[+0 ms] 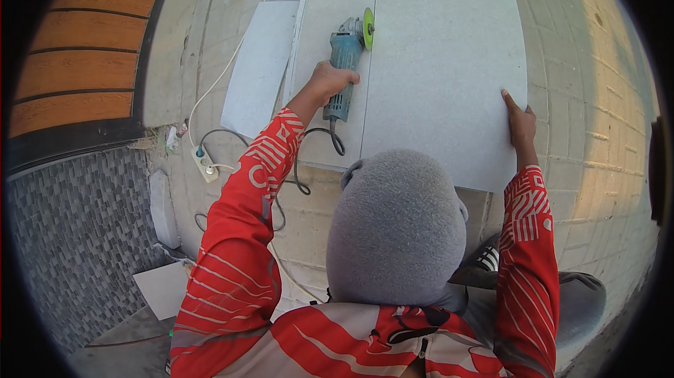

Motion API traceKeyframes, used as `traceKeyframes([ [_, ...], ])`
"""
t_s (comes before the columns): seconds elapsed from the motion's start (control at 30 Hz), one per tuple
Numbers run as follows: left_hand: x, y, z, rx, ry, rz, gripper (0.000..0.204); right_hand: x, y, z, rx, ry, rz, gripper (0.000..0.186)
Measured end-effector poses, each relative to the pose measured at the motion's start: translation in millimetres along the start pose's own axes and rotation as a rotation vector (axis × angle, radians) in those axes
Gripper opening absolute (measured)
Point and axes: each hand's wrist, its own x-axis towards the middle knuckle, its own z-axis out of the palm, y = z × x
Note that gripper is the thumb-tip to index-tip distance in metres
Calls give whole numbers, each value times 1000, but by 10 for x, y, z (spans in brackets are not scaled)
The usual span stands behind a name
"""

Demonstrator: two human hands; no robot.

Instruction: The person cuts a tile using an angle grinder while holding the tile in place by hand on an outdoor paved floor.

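Note:
My left hand point(330, 84) is wrapped round the teal body of an angle grinder point(344, 51). Its green disc point(368, 28) stands on edge at a thin dark line running lengthwise down a large pale tile point(442, 76). Whether the disc is spinning I cannot tell. At the tile's right edge, my right hand point(520, 122) grips with the thumb on top; the fingers beneath are partly hidden. A black cord point(340, 143) leaves the grinder's near end and loops by my left forearm.
Left of the tile lies a narrower pale piece point(260, 69). A white power strip point(204, 165) with a plug rests on the paving point(562, 118). Further left are an orange slatted panel point(98, 41) in a dark frame, a grey mosaic surface point(84, 237) and a small tile offcut point(161, 289).

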Motion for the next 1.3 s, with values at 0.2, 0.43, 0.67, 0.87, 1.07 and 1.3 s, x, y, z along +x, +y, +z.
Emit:
traceKeyframes([
  [0.2, -100, 20, 30, 4, 6, -5, 48, 2, 22, -18, -31, 9, 5, 95],
  [0.43, -81, -41, 24, 5, 21, 19, 44, 4, 30, 6, -4, 11, -3, 94],
  [0.67, -87, -79, 24, -32, 31, 10, 39, -17, 14, -8, 9, -8, 6, 95],
  [0.87, -109, -70, 26, -9, 10, -15, 42, -18, 12, -8, -34, 14, 12, 95],
  [1.07, -117, -76, 54, -2, 54, 18, 40, -5, 18, 1, -33, 11, -5, 94],
  [1.3, -151, -111, 63, -6, 60, -8, 44, -72, -33, -38, -40, -15, 1, 100],
])
